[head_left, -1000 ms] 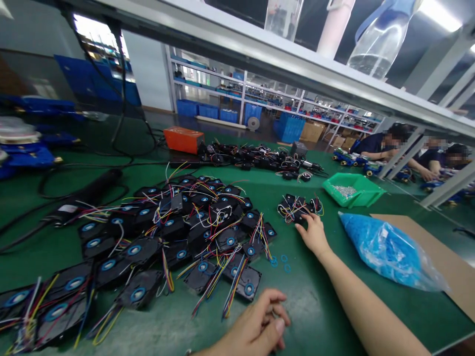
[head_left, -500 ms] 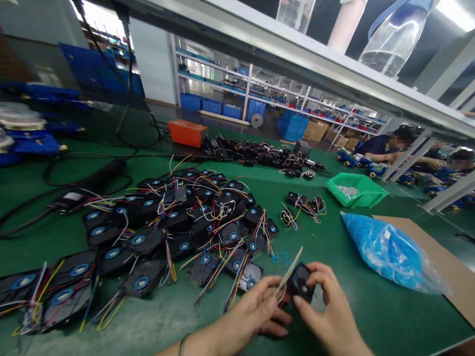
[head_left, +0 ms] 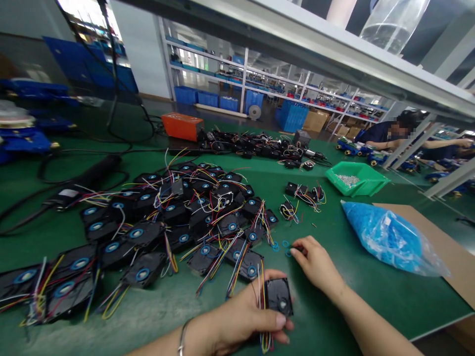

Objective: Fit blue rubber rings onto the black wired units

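Note:
My left hand (head_left: 256,314) is closed around a black square plastic housing (head_left: 279,292), thumb across its lower part. Red, yellow and white wires hang from the housing past the palm. The round boss on its upper face shows no blue ring. To the right, my right hand (head_left: 315,259) reaches down to the green tabletop, thumb and forefinger curled together beside a small blue ring (head_left: 288,253). Whatever lies between those fingertips is hidden. More blue rings (head_left: 275,246) lie just left of them. Many similar wired housings (head_left: 141,273), with blue rings fitted, spread across the left side.
Behind are a green bin (head_left: 358,180) of small metal parts, a clear bag of blue pieces (head_left: 393,242) by cardboard (head_left: 419,222), and an orange box (head_left: 182,127). A shelf (head_left: 297,44) crosses overhead. Another person (head_left: 386,133) sits at far right.
The black housing has turned face up and now rests in my left hand alone, lower down. My right hand has let go of it and moved up to the loose blue rings.

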### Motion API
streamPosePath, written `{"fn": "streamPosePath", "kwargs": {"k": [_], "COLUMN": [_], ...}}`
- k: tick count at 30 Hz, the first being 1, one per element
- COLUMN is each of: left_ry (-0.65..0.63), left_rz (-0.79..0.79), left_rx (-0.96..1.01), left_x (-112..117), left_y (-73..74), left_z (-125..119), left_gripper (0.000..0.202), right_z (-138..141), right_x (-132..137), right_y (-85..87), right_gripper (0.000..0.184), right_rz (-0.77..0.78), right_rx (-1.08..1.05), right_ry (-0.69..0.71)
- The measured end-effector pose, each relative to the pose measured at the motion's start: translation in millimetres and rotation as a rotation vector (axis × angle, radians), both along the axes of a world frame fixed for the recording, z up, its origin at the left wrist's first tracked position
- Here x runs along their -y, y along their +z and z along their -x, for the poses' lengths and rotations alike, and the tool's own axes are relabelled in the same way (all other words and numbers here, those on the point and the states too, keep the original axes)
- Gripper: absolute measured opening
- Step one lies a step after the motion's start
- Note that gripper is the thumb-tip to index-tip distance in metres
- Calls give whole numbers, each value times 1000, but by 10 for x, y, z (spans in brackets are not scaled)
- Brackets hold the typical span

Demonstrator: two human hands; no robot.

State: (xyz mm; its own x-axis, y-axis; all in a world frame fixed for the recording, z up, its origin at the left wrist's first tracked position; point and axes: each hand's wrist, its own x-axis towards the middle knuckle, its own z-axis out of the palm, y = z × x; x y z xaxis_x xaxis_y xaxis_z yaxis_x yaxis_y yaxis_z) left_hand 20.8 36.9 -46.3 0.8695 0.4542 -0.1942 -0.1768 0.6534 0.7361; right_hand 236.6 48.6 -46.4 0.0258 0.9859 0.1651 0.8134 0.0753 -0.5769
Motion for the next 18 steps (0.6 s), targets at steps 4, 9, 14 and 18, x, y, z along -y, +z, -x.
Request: {"fn": "streamPosePath", "kwargs": {"k": [4,9,14,18], "left_ry": [86,109,107,112], "left_rz": [32,38,1,-10], "left_rx": [-31,-45,-65,-90], "left_x": [-1,20,28,30], "left_y": [40,26,12,31], "left_z": [2,-19,-48,-58], "left_gripper": [65,65,62,60], "right_z": [-4,13,43,37], "right_x": [-124,73,189,61], "right_y": [-145,-43,-43,-201], "right_gripper": [13,15,11,9], "right_rz": [28,64,-10,-23], "right_rx": [43,34,68,125], "right_ry": [5,12,-18,-64]}}
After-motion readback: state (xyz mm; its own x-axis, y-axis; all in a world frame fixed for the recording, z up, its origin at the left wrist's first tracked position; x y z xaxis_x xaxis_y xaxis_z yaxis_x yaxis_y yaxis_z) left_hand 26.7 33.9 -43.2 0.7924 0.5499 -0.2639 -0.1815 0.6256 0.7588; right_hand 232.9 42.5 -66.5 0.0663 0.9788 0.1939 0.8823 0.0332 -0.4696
